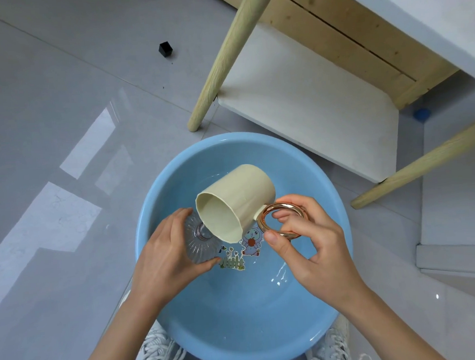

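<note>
1. A cream mug is held in the air above a blue basin, tipped far over on its side so that its open mouth faces down and to the left.
2. The mug's rose-gold ring handle is gripped by the right hand: the thumb is pressed on the lower part of the ring and a curled finger is seen inside the loop.
3. A clear ribbed glass bottle is held by the left hand, whose fingers and thumb are curled round its body from the left side.
4. The bottle is kept over the left part of the basin, neck up, and the lower rim of the mug is placed directly over that neck; whether the two touch cannot be told.
5. A shallow layer of water is seen in the basin, with bright glints near the right wall, and a cartoon sticker is shown on the bottom, just below the mug.
6. The basin is set on a glossy grey tiled floor, between two white laced shoes.
7. Beyond the basin, a pale wooden leg and a white shelf of a piece of furniture are seen.
8. A small black cube lies on the floor, well apart from the basin.
</note>
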The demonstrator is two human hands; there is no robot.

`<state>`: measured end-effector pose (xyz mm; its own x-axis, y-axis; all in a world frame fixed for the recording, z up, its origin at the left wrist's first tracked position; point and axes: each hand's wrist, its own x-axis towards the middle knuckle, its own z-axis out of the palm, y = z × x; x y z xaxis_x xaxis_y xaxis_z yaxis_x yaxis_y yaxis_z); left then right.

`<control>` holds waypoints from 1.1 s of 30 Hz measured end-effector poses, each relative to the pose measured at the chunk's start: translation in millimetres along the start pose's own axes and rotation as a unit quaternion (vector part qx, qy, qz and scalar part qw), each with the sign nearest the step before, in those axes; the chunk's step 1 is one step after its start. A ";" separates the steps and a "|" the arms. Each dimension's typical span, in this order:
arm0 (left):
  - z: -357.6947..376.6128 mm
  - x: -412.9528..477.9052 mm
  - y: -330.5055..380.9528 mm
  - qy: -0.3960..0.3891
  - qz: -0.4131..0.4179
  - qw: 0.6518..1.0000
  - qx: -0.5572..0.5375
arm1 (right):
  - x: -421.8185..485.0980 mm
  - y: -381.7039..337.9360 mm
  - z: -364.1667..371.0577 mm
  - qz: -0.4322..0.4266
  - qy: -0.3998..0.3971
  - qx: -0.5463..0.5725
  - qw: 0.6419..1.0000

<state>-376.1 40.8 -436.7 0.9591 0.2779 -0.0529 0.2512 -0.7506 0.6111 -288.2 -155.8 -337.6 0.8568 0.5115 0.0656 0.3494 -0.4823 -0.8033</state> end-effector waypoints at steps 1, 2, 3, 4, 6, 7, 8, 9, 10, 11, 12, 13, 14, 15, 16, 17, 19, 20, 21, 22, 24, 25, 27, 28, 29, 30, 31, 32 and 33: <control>0.0 0.1 0.1 0.001 0.003 1.000 0.002 | -0.1 0.1 0.0 -0.005 0.000 -0.002 1.000; 0.2 0.2 0.2 0.003 0.005 1.000 0.003 | -0.5 -0.1 -0.2 -0.010 -0.001 -0.003 1.000; 0.1 0.2 0.4 0.004 0.005 1.000 0.003 | -0.5 -0.4 0.0 -0.016 -0.001 -0.004 1.000; 0.0 0.3 0.6 0.006 0.003 1.000 0.002 | -0.9 -0.5 -0.1 -0.020 -0.002 -0.006 1.000; 0.0 0.0 0.9 0.008 0.000 1.000 -0.001 | -1.7 -0.2 -0.3 -0.027 -0.002 -0.015 1.000; 0.0 -0.2 1.0 0.009 0.002 1.000 -0.002 | -2.2 0.0 -0.5 -0.031 -0.002 -0.023 0.999; -0.3 -0.2 1.3 0.010 0.004 1.000 -0.002 | -2.4 0.4 -0.5 -0.035 -0.003 -0.031 0.999; -0.7 0.0 1.5 0.010 0.006 1.000 -0.003 | -2.5 0.6 -0.4 -0.039 -0.003 -0.036 0.999; -0.9 0.1 1.6 0.010 0.006 1.000 -0.003 | -2.6 0.8 -0.4 -0.043 -0.003 -0.040 0.998; -1.1 0.1 1.8 0.010 0.007 1.000 -0.004 | -2.6 0.8 -0.2 -0.048 -0.002 -0.043 0.998; -1.2 0.1 1.6 0.009 0.006 1.000 -0.004 | -2.4 0.8 0.1 -0.051 -0.001 -0.046 0.998; -1.3 0.0 1.4 0.007 0.006 1.000 -0.005 | -2.3 0.7 0.4 -0.053 -0.001 -0.050 0.997; -1.2 -0.2 1.3 0.007 0.005 1.000 -0.006 | -2.3 0.5 0.6 -0.055 0.000 -0.053 0.997; -1.2 -0.2 1.4 0.007 0.004 1.000 -0.008 | -2.4 0.3 0.7 -0.058 0.001 -0.055 0.997; -1.3 -0.2 1.7 0.007 0.003 1.000 -0.010 | -2.5 0.0 0.7 -0.061 0.001 -0.056 0.997; -1.4 -0.2 2.0 0.008 0.003 1.000 -0.011 | -2.6 -0.5 0.5 -0.064 0.001 -0.056 0.996; -1.5 0.2 2.8 0.010 0.004 1.000 -0.009 | -2.8 -1.2 0.5 -0.070 0.002 -0.055 0.996; -1.7 0.3 3.2 0.011 0.004 1.000 -0.008 | -2.9 -1.3 0.5 -0.071 0.002 -0.055 0.996; -2.0 0.3 3.3 0.011 0.002 1.000 -0.009 | -2.9 -1.3 0.5 -0.072 0.002 -0.057 0.996; -2.3 0.2 3.6 0.011 0.001 1.000 -0.008 | -2.7 -1.0 0.6 -0.072 0.002 -0.060 0.996; -2.4 -0.2 3.2 0.011 0.001 1.000 -0.003 | -2.7 -0.2 0.8 -0.071 0.002 -0.066 0.995; -2.3 -0.1 3.2 0.010 0.001 1.000 -0.002 | -2.7 -0.2 0.8 -0.072 0.003 -0.068 0.995; -2.0 0.0 3.0 0.009 0.001 1.000 -0.001 | -2.6 -0.7 0.9 -0.078 0.003 -0.070 0.994; -1.8 0.2 2.8 0.009 0.002 1.000 0.001 | -2.5 -1.1 1.1 -0.081 0.002 -0.070 0.994; -1.6 0.3 2.5 0.008 0.002 1.000 0.002 | -2.6 -1.4 1.2 -0.083 0.002 -0.070 0.994; -1.7 0.4 2.4 0.007 0.001 1.000 0.002 | -2.6 -1.9 1.3 -0.086 0.002 -0.070 0.994; -1.8 0.3 2.0 0.007 0.000 1.000 0.002 | -2.6 -2.0 1.3 -0.088 0.001 -0.071 0.994; -2.0 0.3 2.0 0.008 0.001 1.000 0.001 | -2.5 -2.2 1.4 -0.090 0.001 -0.070 0.993; -2.0 0.2 1.9 0.008 0.003 1.000 -0.001 | -2.6 -2.2 1.5 -0.091 0.002 -0.070 0.993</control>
<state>-375.7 40.6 -434.0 0.9582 0.2837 -0.0368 0.2459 -0.7509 0.6129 -291.7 -155.1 -336.9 0.7765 0.5960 0.2045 0.5473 -0.4772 -0.6875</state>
